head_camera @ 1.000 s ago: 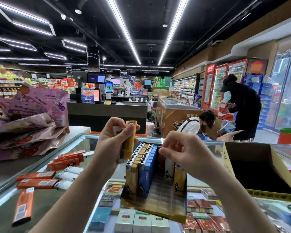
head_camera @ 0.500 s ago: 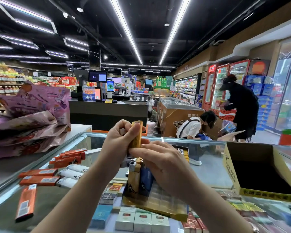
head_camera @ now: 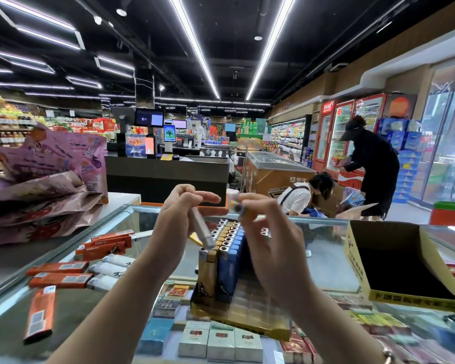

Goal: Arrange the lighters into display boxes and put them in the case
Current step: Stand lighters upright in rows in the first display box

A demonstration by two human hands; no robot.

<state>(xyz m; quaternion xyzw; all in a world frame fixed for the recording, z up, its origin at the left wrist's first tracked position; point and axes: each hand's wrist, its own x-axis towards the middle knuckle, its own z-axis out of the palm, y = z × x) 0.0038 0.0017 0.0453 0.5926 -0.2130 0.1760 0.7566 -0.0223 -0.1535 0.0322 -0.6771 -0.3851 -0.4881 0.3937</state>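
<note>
Here the blurred right hand (head_camera: pixel 269 232) pinches a lighter (head_camera: pixel 238 206); the left hand (head_camera: pixel 177 222) grips a tilted lighter (head_camera: pixel 202 231) above the display tray (head_camera: pixel 247 319).

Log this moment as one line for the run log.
left hand: holds lighter over display tray | right hand: holds second lighter | tray: part filled | yellow box: empty

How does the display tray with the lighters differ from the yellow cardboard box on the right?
The lighter display tray holds upright rows of gold and blue lighters at its far end, while the yellow cardboard box shows only a dark, empty interior. The tray is shallow and low-walled; the box has tall walls and a raised flap. The tray sits between the two hands; the box sits apart, untouched. Both rest on the glass counter.
</note>
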